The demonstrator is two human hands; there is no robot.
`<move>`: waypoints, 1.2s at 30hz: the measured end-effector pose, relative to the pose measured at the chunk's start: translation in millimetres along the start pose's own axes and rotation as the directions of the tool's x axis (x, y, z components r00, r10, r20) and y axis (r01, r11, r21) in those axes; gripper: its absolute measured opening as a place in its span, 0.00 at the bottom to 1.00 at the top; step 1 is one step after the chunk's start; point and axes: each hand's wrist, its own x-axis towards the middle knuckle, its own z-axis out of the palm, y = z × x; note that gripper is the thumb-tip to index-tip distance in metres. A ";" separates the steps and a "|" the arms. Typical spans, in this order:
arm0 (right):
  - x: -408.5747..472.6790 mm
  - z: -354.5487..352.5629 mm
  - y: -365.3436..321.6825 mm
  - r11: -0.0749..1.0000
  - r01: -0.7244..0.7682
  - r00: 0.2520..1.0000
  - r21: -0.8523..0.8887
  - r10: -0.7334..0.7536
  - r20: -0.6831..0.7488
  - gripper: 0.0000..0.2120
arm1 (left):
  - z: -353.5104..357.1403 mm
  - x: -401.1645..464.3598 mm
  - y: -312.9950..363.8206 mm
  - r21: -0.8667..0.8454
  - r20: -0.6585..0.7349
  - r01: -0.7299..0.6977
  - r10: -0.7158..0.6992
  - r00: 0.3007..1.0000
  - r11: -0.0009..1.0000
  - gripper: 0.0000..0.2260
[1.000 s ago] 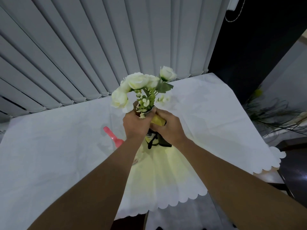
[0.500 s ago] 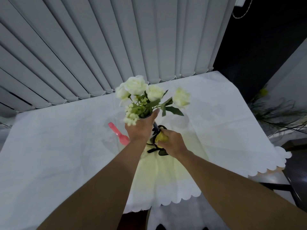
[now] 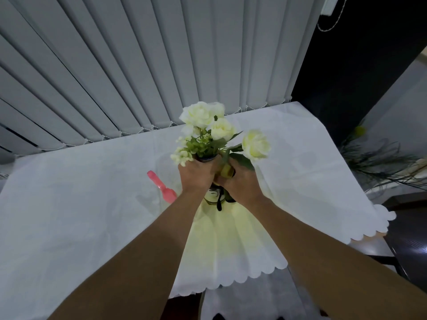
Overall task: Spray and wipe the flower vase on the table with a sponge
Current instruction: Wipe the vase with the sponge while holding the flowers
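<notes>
Vase (image 3: 213, 196) stands upright mid-frame on the counter (image 3: 69, 215), left hand (image 3: 196, 175) clamped round its neck, right hand (image 3: 240, 181) pressing the yellow sponge (image 3: 226, 170) against its right side, ready to wipe downward.

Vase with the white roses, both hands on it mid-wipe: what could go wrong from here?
The left hand grips only the neck of the vase, so a hard push from the sponge in the right hand might tip it. The pink spray bottle sits close beside the left forearm and could get knocked.
</notes>
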 end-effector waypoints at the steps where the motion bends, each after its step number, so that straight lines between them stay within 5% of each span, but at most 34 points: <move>1: -0.7 1.5 0.6 0.999 -0.030 1.000 0.042 0.029 0.013 0.22 | -0.9 -0.2 1.7 -0.012 0.008 0.011 -0.011 1.000 1.000 0.14; 5: -2.7 7.8 4.9 0.990 -0.085 0.996 0.114 0.081 0.039 0.23 | -4.4 0.5 1.9 0.012 0.012 -0.033 0.033 0.999 0.999 0.14; 12: -9.4 13.0 16.1 0.997 -0.047 0.991 -0.056 0.054 0.123 0.20 | -7.6 -1.6 -0.6 0.061 -0.071 -0.047 0.051 0.996 0.997 0.18; 16: -17.8 14.9 36.0 0.967 -0.170 0.954 -0.188 0.209 0.216 0.32 | -10.4 -4.2 -0.7 0.126 -0.101 -0.017 0.030 0.994 0.992 0.15; 21: -29.4 15.8 57.2 0.945 -0.185 0.915 -0.268 0.265 0.303 0.24 | -10.9 -10.5 1.6 0.149 -0.090 -0.081 0.095 0.991 0.985 0.24; 26: -29.6 16.2 54.0 0.961 -0.154 0.931 -0.230 0.219 0.292 0.28 | -12.5 -9.9 -6.2 0.238 -0.134 -0.058 0.092 0.987 0.970 0.16; 28: -26.0 14.3 46.0 0.975 -0.162 0.943 -0.154 0.199 0.269 0.23 | -14.6 -12.5 -8.6 0.283 -0.139 0.002 0.039 0.990 0.959 0.18; 31: -17.2 9.1 22.9 0.990 -0.114 0.974 -0.078 0.127 0.189 0.10 | -10.2 -11.4 -3.1 0.133 -0.139 -0.036 0.054 0.989 0.990 0.20; 36: -2.3 -0.7 -13.4 0.994 0.102 0.995 0.047 -0.102 0.016 0.09 | -8.8 -9.6 2.5 0.124 -0.116 -0.028 0.042 0.992 0.992 0.17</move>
